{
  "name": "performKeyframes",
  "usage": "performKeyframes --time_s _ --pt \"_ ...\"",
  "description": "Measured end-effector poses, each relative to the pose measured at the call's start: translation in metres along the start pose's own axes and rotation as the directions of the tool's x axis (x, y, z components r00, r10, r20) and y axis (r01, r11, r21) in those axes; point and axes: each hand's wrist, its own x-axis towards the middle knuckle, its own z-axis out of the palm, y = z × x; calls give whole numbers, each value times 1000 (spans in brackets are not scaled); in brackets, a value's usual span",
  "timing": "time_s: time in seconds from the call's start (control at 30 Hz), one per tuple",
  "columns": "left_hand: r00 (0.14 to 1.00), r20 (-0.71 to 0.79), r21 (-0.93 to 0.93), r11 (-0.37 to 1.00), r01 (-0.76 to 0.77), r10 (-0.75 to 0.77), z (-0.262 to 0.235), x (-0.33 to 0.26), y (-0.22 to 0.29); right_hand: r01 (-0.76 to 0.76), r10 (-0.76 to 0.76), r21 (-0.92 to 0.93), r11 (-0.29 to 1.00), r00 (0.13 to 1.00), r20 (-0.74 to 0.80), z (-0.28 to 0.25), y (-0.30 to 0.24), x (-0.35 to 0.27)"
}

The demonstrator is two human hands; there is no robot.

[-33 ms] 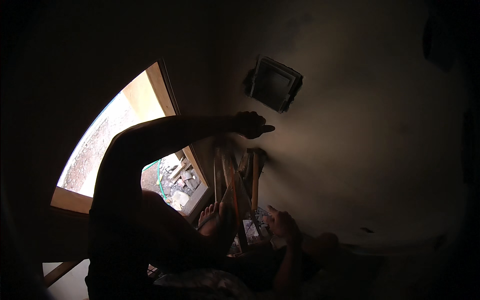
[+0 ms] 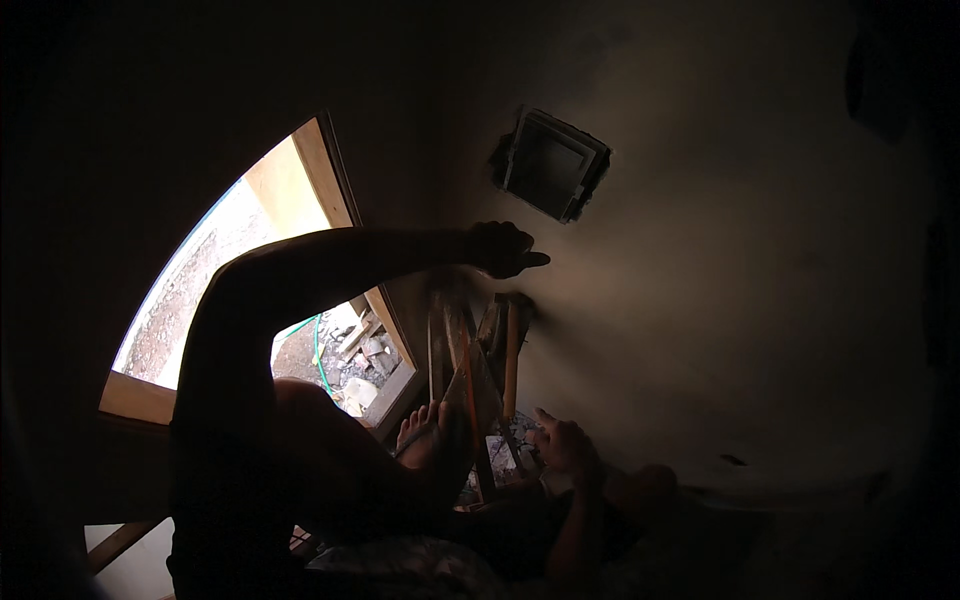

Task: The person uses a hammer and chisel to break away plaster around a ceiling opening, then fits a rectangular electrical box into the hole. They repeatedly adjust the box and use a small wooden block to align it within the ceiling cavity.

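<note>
While the left hand [image 2: 503, 248] presses clenched against the plaster wall [image 2: 720, 300], the right hand [image 2: 565, 447] hangs released at five o'clock; the wall looks stiff, crumbly

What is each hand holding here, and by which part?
The left hand, raised near the wall below the square wall box, is too dark and silhouetted to show any hold. The right hand, low by the wooden ladder, looks empty, fingers spread.
</note>
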Motion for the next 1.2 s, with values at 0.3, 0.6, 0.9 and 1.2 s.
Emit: performKeyframes --time_s 0.3,0.6,0.9,1.2 --pt "972 118 -166 969 -184 205 45 -48 32 142 -142 10 990 987 74 42 14 35" --pt "937 149 -501 841 -204 317 124 -101 64 142 -137 -18 990 978 154 50 2 27" --pt "973 24 -585 786 200 -229 252 -146 -51 58 -64 44 997 984 163 77 -31 41" --pt "879 176 -771 493 404 -444 316 -135 -24 -31 27 -23 999 987 -156 155 -56 68"
